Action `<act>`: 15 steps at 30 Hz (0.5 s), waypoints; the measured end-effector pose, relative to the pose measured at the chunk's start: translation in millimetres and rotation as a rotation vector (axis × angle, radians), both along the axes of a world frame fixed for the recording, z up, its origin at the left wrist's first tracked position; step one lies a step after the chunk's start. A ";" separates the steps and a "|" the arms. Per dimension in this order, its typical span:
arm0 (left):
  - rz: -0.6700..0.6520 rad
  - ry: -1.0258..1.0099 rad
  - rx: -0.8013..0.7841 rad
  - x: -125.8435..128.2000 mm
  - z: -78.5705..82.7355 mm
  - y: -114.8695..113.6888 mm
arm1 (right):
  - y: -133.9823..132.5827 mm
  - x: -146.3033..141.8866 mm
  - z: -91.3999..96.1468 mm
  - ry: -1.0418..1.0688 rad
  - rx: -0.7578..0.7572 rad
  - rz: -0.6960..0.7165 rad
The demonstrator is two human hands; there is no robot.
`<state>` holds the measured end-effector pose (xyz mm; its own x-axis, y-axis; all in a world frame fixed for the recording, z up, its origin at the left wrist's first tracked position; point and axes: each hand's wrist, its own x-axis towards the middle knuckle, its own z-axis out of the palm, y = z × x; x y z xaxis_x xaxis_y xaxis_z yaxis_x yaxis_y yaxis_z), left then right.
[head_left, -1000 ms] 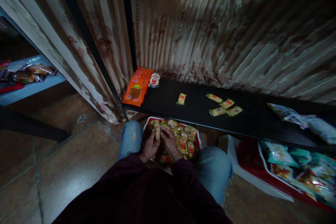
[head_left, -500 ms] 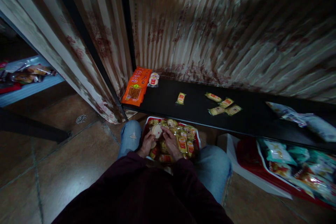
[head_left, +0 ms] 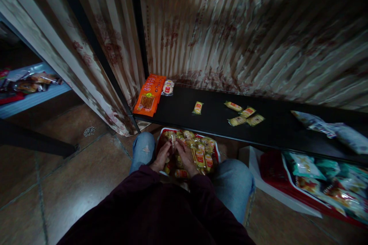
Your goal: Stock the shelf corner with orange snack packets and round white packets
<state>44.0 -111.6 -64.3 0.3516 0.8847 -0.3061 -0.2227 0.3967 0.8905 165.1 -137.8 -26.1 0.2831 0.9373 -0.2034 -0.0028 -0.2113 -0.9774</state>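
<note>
The left hand (head_left: 162,156) and right hand (head_left: 185,155) are partly closed, fingertips brought together to pinch a small clear-wrapped snack (head_left: 173,140) between them, seen edge-on. It is held over the left part of a red basket (head_left: 219,155) with a white rim, which sits between the person's knees and is filled with yellow-wrapped snack packets (head_left: 200,157). Just beyond, a black shelf (head_left: 212,123) carries an orange snack bag (head_left: 149,95) at its left end, a round wrapped cracker (head_left: 168,87) beside it, one yellow packet (head_left: 197,107) standing apart, and a cluster of four yellow packets (head_left: 247,112) farther right.
</note>
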 end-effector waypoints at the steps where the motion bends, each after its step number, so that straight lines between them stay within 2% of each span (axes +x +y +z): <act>1: -0.017 -0.002 0.021 -1.1 0.9 -0.6 | -0.5 -0.9 2.2 0.003 0.016 0.023; 5: -0.011 0.010 0.109 -4.0 1.1 -1.7 | -3.0 -3.1 1.1 0.049 0.015 0.061; 12: 0.000 0.067 0.174 -2.5 -1.1 -1.1 | -3.4 3.2 -24.8 0.026 -0.117 -0.111; 15: 0.039 0.130 0.172 -2.0 -1.5 -0.4 | -2.3 7.4 -34.8 0.023 -0.074 -0.111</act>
<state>42.0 -112.1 -65.8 0.2837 0.9398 -0.1906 -0.1133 0.2302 0.9665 172.5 -140.1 -60.8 0.3791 0.8825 -0.2785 -0.0528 -0.2798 -0.9586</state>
